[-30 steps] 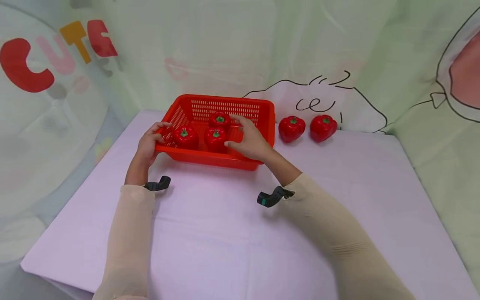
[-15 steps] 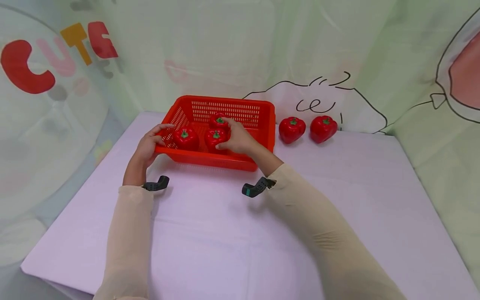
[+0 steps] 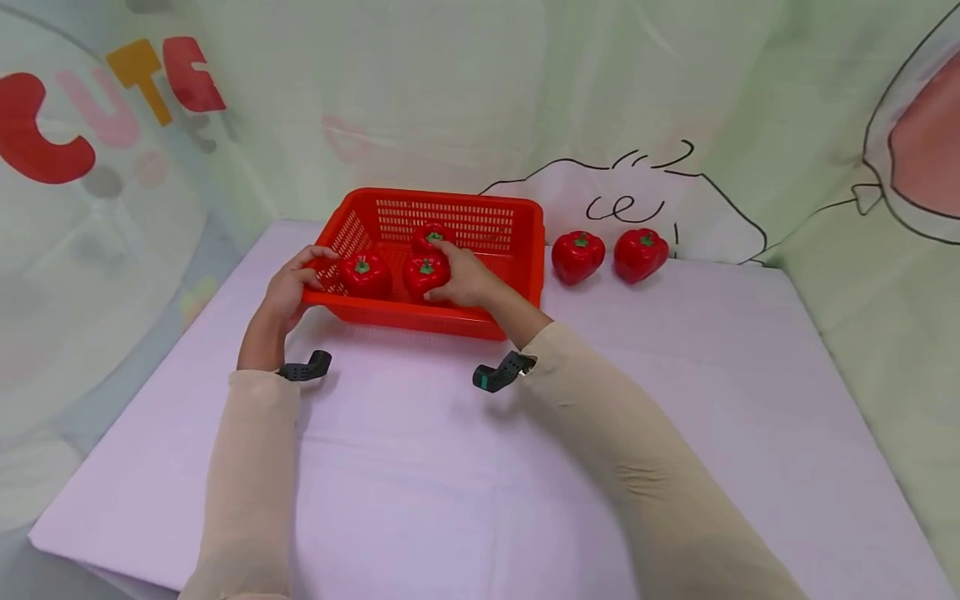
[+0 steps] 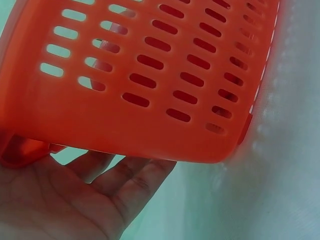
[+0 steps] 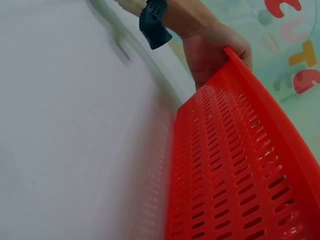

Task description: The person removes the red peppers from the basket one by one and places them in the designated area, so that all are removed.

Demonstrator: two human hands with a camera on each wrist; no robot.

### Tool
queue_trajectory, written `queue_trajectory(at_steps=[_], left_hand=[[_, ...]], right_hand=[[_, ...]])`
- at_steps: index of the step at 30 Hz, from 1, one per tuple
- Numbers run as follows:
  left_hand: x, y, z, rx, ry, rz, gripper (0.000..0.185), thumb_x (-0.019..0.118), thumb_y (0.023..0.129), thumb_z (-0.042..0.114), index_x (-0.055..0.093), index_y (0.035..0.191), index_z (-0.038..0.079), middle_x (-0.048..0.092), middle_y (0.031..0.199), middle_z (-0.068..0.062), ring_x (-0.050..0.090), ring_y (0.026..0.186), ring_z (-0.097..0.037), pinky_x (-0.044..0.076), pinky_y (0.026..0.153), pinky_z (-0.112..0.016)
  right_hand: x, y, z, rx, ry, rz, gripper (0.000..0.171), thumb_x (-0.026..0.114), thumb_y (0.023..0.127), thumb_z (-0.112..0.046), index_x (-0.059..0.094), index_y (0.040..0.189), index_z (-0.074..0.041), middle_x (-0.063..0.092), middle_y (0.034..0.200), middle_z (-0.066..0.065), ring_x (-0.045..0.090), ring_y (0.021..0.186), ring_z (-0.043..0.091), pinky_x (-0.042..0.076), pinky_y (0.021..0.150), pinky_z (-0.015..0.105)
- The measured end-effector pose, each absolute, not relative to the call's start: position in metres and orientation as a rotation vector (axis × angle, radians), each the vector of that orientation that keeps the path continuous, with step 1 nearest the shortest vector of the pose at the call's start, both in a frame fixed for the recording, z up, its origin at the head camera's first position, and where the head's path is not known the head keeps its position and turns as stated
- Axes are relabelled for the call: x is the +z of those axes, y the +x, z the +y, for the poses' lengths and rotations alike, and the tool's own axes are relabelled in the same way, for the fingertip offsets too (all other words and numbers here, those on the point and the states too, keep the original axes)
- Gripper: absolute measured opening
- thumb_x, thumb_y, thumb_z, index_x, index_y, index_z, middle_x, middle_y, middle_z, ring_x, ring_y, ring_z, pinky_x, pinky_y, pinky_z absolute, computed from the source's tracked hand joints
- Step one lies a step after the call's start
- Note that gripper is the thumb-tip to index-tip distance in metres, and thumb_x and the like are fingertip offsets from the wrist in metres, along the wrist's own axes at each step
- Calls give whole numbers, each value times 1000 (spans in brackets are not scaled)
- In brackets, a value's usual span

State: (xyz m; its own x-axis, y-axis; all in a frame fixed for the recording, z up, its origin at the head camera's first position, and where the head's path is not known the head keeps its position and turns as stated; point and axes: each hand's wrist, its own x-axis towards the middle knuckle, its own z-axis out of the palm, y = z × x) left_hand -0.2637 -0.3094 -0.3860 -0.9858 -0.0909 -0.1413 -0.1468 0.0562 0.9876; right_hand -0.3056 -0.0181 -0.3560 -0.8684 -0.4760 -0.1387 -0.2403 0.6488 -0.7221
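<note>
A red slotted basket [image 3: 517, 242] sits on the lilac tablecloth [image 3: 465, 467] toward the far edge, its long axis running left to right across the view, open side up. The left hand [image 3: 288, 283] grips the basket's left rim, thumb over the edge and fingers beneath the wall (the left wrist view shows the palm under the corner). Inside the basket the right hand [image 3: 467, 277] curls its fingers round the middle pepper [image 3: 423, 273], whose green stem points upward. A second pepper [image 3: 363, 273] stands just left of it, touching or nearly so, and a third [image 3: 429, 236] lies behind, partly hidden. Two more peppers [image 3: 577, 255] [image 3: 640, 252] stand side by side on the cloth right of the basket, stems up.
</note>
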Motion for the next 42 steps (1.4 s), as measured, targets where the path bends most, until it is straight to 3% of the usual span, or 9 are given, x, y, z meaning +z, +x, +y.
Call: queue_trajectory(at_steps=[4, 22, 31, 42], left_hand=[[-386, -262, -311, 2122, -251, 2255, 46, 35, 90, -1, 57, 122, 23, 31, 154, -1, 33, 135, -24, 57, 82, -21], [-387, -263, -311, 2125, -264, 2242, 51, 35, 90, -1, 54, 131, 23, 28, 158, -1, 33, 136, -23, 57, 85, -22], [-386, -262, -309, 2125, -268, 2235, 51, 36, 90, 0, 54, 131, 23, 28, 157, -1, 34, 135, -23, 57, 85, -21], [-386, -262, -309, 2135, -267, 2237, 51, 36, 90, -1, 54, 132, 23, 29, 157, -1, 35, 135, -23, 57, 87, -23]], right_hand=[[-357, -305, -20, -988, -594, 2561, 94, 80, 79, -17, 26, 156, -24, 35, 152, 14, 36, 140, 31, 52, 100, 46], [-357, -301, -20, -1041, -584, 2579, 74, 80, 79, -14, 36, 138, -13, 46, 143, 13, 46, 130, 28, 49, 105, 43], [-357, -298, -19, -998, -583, 2624, 79, 81, 78, -18, 38, 144, -14, 46, 144, 11, 45, 132, 27, 53, 100, 42], [-354, -294, -17, -1112, -631, 2661, 78, 78, 80, -42, 43, 146, -19, 45, 142, 10, 43, 132, 25, 56, 94, 41]])
